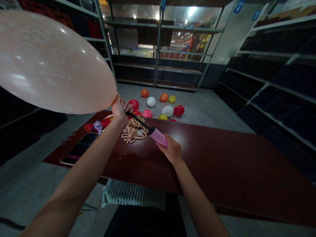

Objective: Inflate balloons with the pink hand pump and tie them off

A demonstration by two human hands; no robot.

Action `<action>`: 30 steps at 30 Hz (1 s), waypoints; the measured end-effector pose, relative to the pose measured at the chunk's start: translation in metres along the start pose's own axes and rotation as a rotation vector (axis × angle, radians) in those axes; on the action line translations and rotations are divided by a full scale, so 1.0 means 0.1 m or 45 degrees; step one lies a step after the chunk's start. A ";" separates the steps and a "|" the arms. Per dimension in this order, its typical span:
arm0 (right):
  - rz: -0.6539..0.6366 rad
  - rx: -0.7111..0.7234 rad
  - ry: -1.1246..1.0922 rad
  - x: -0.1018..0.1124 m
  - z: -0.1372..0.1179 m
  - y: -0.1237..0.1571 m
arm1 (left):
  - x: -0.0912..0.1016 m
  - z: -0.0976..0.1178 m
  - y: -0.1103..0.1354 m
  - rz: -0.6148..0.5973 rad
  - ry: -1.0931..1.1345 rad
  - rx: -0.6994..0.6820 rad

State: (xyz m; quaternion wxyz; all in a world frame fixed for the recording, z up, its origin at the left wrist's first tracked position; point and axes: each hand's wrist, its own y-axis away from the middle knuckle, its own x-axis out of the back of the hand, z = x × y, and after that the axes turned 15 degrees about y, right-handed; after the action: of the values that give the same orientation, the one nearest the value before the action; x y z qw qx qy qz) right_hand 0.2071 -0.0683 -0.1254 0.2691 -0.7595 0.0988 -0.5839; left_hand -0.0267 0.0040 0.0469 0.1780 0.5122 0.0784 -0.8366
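Pinching the pale balloon at ten o'clock in the head view, your left hand is hiding its neck; the frame is cropping its far end. Your right hand is grasping a pink pump at five. Your forearm is covering part of a dark-screened device at eight. The red-brown table is shining; at twelve, small balloons are lying on grey floor before metal shelves.

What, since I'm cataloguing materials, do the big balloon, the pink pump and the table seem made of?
Big balloon: probably latex, smooth and glossy; taut skin with sharp highlights.
Pink pump: likely hard plastic, smooth; evenly coloured barrel, black end.
Table: wood or wood-look laminate, semi-gloss; reddish-brown top with soft sheen, can't tell which.
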 end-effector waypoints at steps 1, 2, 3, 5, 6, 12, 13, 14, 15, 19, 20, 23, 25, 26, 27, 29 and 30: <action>-0.010 -0.021 -0.012 0.00 0.00 0.00 | -0.03 -0.10 0.04 -0.031 -0.019 0.016; -0.021 -0.039 -0.023 0.01 0.00 0.00 | -0.06 -0.20 0.08 -0.055 -0.038 0.040; -0.029 -0.055 -0.032 0.01 0.00 -0.01 | -0.07 -0.32 0.13 -0.070 -0.055 0.065; -0.040 -0.080 -0.041 0.02 0.01 -0.01 | -0.08 -0.55 0.24 -0.074 -0.087 0.116; -0.045 -0.094 -0.037 0.03 0.01 -0.01 | -0.08 -0.65 0.30 -0.068 -0.097 0.131; -0.021 -0.082 0.102 0.09 -0.05 -0.02 | 0.07 -0.95 0.45 -0.034 -0.053 0.158; -0.010 -0.039 0.145 0.11 -0.08 -0.02 | 0.12 -0.94 0.44 -0.014 -0.033 0.162; -0.004 0.007 0.192 0.14 -0.12 -0.03 | 0.16 -0.94 0.44 0.009 -0.013 0.172; -0.004 0.053 0.242 0.16 -0.17 -0.04 | 0.21 -0.93 0.44 0.033 0.005 0.188; -0.063 0.192 0.387 0.23 -0.39 -0.11 | 0.41 -0.91 0.49 0.102 0.051 0.271; -0.093 0.201 0.409 0.24 -0.45 -0.13 | 0.46 -0.91 0.50 0.114 0.056 0.283; -0.210 0.208 0.445 0.28 -0.58 -0.21 | 0.60 -0.89 0.52 0.156 0.064 0.297; -0.279 0.241 0.451 0.31 -0.65 -0.23 | 0.69 -0.85 0.48 0.175 0.052 0.304; -0.302 0.257 0.455 0.33 -0.66 -0.23 | 0.74 -0.81 0.44 0.177 0.043 0.307; -0.317 0.267 0.463 0.34 -0.66 -0.23 | 0.79 -0.77 0.39 0.173 0.038 0.302; -0.340 0.271 0.489 0.37 -0.63 -0.20 | 0.89 -0.63 0.26 0.163 0.027 0.247; -0.341 0.257 0.505 0.37 -0.61 -0.17 | 0.94 -0.56 0.19 0.159 0.010 0.201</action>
State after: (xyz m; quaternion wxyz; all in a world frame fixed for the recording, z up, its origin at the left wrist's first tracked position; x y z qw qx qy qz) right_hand 0.1581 -0.0888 -0.0747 0.2392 -0.6058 -0.0105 -0.7588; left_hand -0.0116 -0.0164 -0.0609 0.1884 0.5319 -0.0190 -0.8254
